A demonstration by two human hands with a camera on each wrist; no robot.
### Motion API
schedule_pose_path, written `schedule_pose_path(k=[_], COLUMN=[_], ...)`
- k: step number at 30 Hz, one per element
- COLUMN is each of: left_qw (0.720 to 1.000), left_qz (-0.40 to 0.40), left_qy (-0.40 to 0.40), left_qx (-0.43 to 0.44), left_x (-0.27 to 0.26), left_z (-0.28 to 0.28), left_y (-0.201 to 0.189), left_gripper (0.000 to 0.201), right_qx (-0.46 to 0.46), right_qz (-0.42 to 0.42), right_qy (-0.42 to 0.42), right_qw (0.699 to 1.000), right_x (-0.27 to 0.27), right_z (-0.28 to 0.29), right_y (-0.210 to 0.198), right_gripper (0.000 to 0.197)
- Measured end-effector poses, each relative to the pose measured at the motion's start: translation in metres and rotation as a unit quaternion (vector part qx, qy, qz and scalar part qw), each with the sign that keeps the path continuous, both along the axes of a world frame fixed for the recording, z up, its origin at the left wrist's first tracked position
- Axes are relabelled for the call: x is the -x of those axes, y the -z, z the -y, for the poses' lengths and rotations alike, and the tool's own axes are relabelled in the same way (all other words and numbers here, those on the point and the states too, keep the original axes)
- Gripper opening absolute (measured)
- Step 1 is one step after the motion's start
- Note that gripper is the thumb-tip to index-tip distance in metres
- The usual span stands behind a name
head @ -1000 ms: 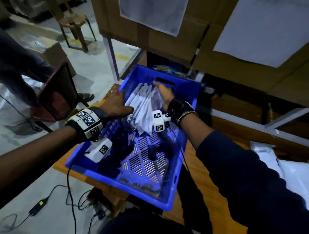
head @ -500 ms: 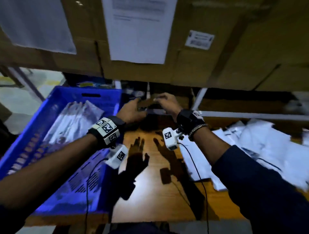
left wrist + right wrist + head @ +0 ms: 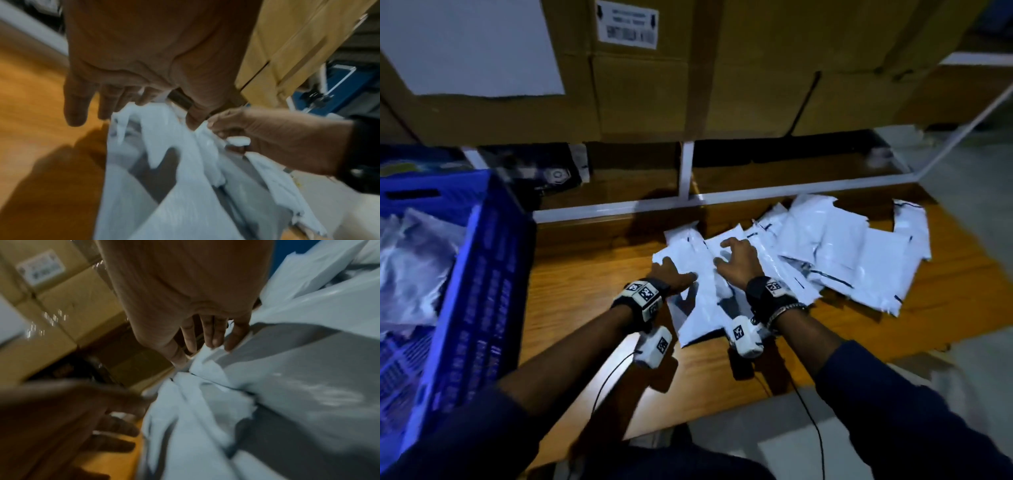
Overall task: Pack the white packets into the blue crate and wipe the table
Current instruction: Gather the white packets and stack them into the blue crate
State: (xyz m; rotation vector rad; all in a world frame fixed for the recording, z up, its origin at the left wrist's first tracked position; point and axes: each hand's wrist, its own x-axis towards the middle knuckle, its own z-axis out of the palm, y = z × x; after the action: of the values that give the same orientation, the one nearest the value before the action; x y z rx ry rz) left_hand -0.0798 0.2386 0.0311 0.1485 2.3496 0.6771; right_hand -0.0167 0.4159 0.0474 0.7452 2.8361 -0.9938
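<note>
A loose pile of white packets point(image 3: 842, 253) lies on the wooden table point(image 3: 592, 274), right of centre. The blue crate point(image 3: 482, 274) stands at the left with white packets point(image 3: 410, 260) inside it. Both hands are at the pile's left end. My left hand point(image 3: 674, 274) has straight fingers, and its thumb touches a packet point(image 3: 164, 133) at the pile's left edge. My right hand point(image 3: 736, 260) lies on top of the packets, and in the wrist views its fingers point(image 3: 213, 339) and thumb curl onto a packet's raised edge point(image 3: 207, 368).
Large cardboard boxes point(image 3: 654, 85) stand behind the table above a white frame rail point(image 3: 756, 195). Bare wood lies between the crate and the pile. Thin cables point(image 3: 815, 428) hang from the wrist cameras over the table's near edge. The pile reaches to near the table's right end.
Both hands left the crate, crossed the bare table to the right and now rest on the pile of packets. The head view swung right with them.
</note>
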Motion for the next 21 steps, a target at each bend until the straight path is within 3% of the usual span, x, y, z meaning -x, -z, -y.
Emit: schedule_pose_path(k=[5,10,14,18,21], left_qw=[0.996,0.996,0.996,0.99,0.992], left_qz=[-0.048,-0.044,-0.048,-0.039,-0.033], left_qy=[-0.072,-0.07,-0.077,-0.135,-0.12], left_qx=[0.02,0.018,0.007,0.001,-0.013], left_x=[-0.032,-0.035,-0.026,-0.022,-0.018], left_z=[-0.03,-0.027,-0.018,-0.013,-0.005], left_y=[0.021,0.031,0.027,0.028,0.027], left_gripper=[0.126,0.122,0.117,0.119,0.124], right_qx=[-0.202,-0.156,-0.176,-0.159,-0.137], right_qz=[0.04,0.065,0.101,0.095,0.083], right_qy=[-0.019,-0.026,-0.056,-0.038,-0.039], right_qw=[0.978,0.985,0.978,0.982,0.986], right_x=[-0.016,-0.023,-0.019,-0.018,-0.02], right_z=[-0.009,-0.032,-0.037,-0.037,-0.041], right_y=[0.019,0.038,0.04,0.038,0.035], right_gripper=[0.067,0.087,0.104,0.102,0.1])
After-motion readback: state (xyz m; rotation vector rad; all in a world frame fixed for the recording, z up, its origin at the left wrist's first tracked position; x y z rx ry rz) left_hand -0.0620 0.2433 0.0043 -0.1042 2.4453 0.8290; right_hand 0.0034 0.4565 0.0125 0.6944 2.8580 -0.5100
